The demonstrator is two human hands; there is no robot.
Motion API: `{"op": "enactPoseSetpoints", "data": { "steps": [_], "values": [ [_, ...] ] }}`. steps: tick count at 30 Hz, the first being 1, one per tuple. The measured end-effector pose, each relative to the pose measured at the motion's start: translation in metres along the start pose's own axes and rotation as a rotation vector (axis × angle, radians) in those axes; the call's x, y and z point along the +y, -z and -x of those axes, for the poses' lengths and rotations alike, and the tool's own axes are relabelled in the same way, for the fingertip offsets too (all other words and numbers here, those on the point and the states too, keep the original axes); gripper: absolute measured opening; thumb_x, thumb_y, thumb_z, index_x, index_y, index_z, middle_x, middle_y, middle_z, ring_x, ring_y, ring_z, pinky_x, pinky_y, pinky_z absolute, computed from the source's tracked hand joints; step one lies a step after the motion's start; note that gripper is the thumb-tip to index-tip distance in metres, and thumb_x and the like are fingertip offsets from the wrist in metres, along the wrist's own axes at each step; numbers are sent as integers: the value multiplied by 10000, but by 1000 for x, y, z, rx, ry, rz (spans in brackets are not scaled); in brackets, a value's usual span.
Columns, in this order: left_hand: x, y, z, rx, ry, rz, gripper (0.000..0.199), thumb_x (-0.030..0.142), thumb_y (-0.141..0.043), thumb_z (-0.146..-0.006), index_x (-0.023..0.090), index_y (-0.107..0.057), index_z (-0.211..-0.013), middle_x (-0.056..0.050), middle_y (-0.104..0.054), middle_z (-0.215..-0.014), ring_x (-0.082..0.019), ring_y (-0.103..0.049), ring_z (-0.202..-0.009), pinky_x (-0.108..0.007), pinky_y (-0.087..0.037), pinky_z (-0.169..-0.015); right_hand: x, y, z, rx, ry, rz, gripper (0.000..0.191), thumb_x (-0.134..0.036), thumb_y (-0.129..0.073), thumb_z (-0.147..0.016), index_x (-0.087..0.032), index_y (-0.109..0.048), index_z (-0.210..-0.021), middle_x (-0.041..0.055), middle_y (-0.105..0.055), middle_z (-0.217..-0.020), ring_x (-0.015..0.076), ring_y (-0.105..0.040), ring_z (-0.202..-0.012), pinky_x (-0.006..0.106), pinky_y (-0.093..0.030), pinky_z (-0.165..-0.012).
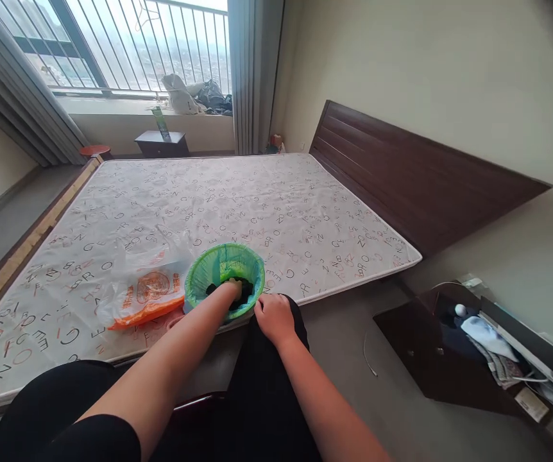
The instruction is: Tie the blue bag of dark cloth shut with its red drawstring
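Black-clad knees (pixel 65 410) fill the bottom of the view, and two bare forearms reach forward over them. Right hand (pixel 274 316) rests knuckles-up, fingers curled into a loose fist, against a black cloth (pixel 257 385) that hangs down just below the near rim of a round bin lined with a green plastic bag (pixel 204 273); whether it pinches the cloth cannot be told. Left hand (pixel 231 290) is dipped inside that bin, fingers bunched narrow around a small yellowish lump, with dark material lying under it in the bottom of the liner. The bin stands on the near edge of a bare mattress wrapped in clear plastic printed with scattered letters (pixel 257 205).

Just left of the bin, touching it, lies a crumpled translucent plastic bag with orange print (pixel 144 292). To the right, on the floor, a dark brown bedside cabinet (pixel 430 359) lies with white cloths and papers in it. Beyond the mattress rises a dark wooden headboard (pixel 401 173), and farthest off a barred window (pixel 127 45) with grey curtains, above a small dark table (pixel 161 142).
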State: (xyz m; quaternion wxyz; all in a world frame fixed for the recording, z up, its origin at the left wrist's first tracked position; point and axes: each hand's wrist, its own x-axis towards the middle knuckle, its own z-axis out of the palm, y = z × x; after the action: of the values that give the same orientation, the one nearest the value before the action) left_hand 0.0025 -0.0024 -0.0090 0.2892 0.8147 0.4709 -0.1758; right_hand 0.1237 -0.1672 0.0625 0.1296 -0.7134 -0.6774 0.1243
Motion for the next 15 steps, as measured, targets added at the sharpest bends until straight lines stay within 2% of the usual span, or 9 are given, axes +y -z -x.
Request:
{"op": "enactPoseSetpoints", "data": {
  "steps": [2, 4, 5, 7, 10, 11, 13, 15],
  "values": [
    [2, 10, 4, -52, 74, -30, 991, 329, -929, -587, 109, -553, -1478, -367, -516, -1442, -490, -605, -1250, -501, -542, -948, 0, 0, -1, 0, -1, 0, 254, -268, -459, -1019, -224, -667, -881, 46, -742, -938, 200, -634, -961, 321, -343, -902],
    [3, 27, 14, -69, 91, -41, 1094, 398, -903, -611, 193, -435, -1579, -307, -415, -1572, -483, -576, -1301, -514, -517, -998, -1, 0, -1, 8, -5, -8, 254, -267, -460, -1019, -221, -667, -879, 47, -741, -932, 199, -635, -956, 320, -340, -904],
    [2, 37, 23, -37, 67, -38, 1075, 443, -865, -662, 229, -393, -1603, -263, -376, -1617, -463, -563, -1326, -507, -498, -1031, -1, 0, -1, 13, -8, -16, 253, -266, -462, -1019, -220, -667, -878, 47, -740, -929, 198, -635, -955, 319, -338, -908],
    [-5, 58, 49, 138, -18, -11, 911, 490, -731, -805, 251, -378, -1609, -192, -383, -1638, -410, -540, -1370, -470, -457, -1085, 0, 0, -1, 16, -10, -32, 251, -266, -467, -1018, -217, -665, -871, 49, -739, -922, 197, -634, -951, 316, -333, -907],
    [-30, 78, 102, 505, -95, 114, 591, 426, -538, -938, 224, -527, -1494, -135, -638, -1425, -306, -625, -1273, -381, -475, -1036, 1, 0, -1, 13, -8, -40, 266, -267, -457, -1022, -213, -652, -849, 48, -737, -912, 191, -631, -933, 309, -329, -878],
    [-44, 79, 120, 571, -63, 187, 508, 422, -498, -955, 232, -589, -1417, -106, -718, -1285, -270, -683, -1158, -355, -501, -972, 1, -1, -1, 15, -8, -38, 271, -265, -452, -1023, -212, -647, -841, 46, -736, -907, 189, -631, -926, 307, -328, -864],
    [-77, 69, 151, 668, 70, 332, 426, 480, -462, -963, 237, -676, -1241, -62, -772, -1032, -230, -726, -940, -332, -526, -858, 2, -1, 0, 23, -6, -28, 280, -259, -445, -1023, -213, -638, -826, 39, -732, -891, 185, -631, -910, 304, -324, -846],
    [-118, 48, 172, 692, 252, 493, 412, 482, -458, -947, 193, -692, -1125, -64, -762, -944, -216, -717, -807, -335, -536, -798, 2, -1, 0, 26, 2, -15, 284, -258, -442, -1023, -215, -635, -819, 33, -730, -880, 184, -631, -902, 304, -321, -838]
  ]
}}
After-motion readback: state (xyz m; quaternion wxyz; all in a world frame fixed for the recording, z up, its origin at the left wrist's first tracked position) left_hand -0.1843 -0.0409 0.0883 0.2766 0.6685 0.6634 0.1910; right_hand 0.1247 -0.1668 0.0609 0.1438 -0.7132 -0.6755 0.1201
